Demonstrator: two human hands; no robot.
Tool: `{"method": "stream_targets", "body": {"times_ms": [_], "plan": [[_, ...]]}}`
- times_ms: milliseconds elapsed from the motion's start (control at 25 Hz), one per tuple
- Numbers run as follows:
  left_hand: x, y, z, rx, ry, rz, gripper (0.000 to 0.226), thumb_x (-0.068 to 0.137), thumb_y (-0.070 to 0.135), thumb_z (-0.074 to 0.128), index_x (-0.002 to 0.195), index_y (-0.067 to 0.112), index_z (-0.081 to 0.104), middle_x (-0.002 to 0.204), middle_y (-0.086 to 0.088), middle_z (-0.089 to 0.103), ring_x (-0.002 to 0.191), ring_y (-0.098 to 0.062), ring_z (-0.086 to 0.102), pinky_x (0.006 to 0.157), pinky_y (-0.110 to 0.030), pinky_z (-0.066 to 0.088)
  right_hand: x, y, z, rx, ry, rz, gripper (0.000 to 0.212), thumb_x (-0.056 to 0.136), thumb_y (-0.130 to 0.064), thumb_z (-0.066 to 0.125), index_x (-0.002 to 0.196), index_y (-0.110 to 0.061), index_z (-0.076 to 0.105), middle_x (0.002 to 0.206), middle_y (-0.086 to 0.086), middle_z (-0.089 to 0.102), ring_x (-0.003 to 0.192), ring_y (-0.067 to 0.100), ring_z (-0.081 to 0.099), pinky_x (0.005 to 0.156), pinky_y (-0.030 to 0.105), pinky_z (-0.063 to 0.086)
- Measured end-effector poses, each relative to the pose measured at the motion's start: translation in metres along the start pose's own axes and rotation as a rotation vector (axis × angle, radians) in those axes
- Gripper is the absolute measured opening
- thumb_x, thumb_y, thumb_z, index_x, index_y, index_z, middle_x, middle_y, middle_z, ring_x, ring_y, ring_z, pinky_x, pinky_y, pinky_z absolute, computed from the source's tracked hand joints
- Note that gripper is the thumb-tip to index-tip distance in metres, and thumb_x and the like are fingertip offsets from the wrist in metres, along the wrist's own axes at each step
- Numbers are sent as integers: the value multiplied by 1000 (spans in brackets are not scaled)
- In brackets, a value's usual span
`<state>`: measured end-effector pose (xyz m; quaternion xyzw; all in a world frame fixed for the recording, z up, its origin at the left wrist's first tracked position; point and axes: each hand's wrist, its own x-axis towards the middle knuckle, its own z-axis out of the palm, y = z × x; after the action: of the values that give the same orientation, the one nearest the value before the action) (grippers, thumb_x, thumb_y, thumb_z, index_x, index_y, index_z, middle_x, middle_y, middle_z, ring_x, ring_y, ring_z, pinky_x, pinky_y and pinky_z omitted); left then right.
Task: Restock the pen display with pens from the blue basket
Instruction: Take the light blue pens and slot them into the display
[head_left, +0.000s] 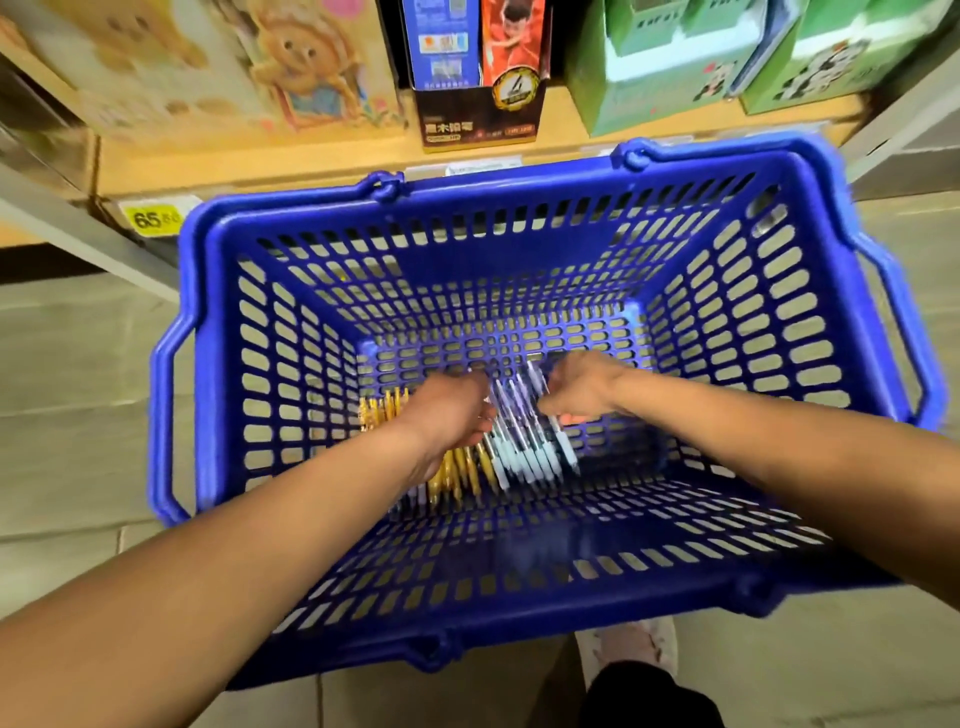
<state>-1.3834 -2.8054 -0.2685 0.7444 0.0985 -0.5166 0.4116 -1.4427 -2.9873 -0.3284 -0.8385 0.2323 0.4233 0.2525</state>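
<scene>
Head view: the blue basket, slotted plastic with its handles folded down at the sides, stands on a tiled floor against a low shelf. The pens lie on its bottom. A bundle of white-and-purple pens sits side by side near the middle, and yellow pens lie just left of them, partly under the left wrist.

Both arms reach in. The right hand has its fingers and thumb curled round the bundle's right side. The left hand lies palm down against the bundle's left side; its fingertips are hidden and blurred, so I cannot tell whether they close on the pens.

A yellow price tag on the shelf edge reads "65". A black box carries Chinese characters, too blurred to read, and a round badge with "4".
</scene>
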Motion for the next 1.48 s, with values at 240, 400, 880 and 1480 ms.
{"method": "stream_targets", "body": {"times_ms": [240,400,880,1480], "plan": [[11,6,3,-205,-134,83,26,108,28,49,125,12,61,108,-9,76,100,-29,74,95,-49,57,-17,-32,-1,593,-57,-279,12,85,-15,77,94,-11,70,78,1,78,80,12,77,74,23,61],[11,-1,-5,-168,-13,92,26,111,26,41,130,14,55,107,-7,76,90,-32,77,91,-59,59,-19,-46,-3,757,-83,-304,19,83,-14,82,97,-11,69,84,6,78,79,15,77,74,23,61],[9,5,-14,-316,30,64,20,111,20,40,130,13,45,86,-8,67,65,-18,59,55,-30,46,10,-27,11,24,210,8,29,91,-31,66,105,-7,72,93,7,65,90,26,66,81,36,57],[9,2,-10,-321,-133,51,30,109,32,44,131,16,58,112,-9,73,83,-22,69,79,-43,56,-5,-48,-16,956,-59,-262,20,89,-5,74,104,-15,67,98,13,77,89,19,77,76,24,61]]}}
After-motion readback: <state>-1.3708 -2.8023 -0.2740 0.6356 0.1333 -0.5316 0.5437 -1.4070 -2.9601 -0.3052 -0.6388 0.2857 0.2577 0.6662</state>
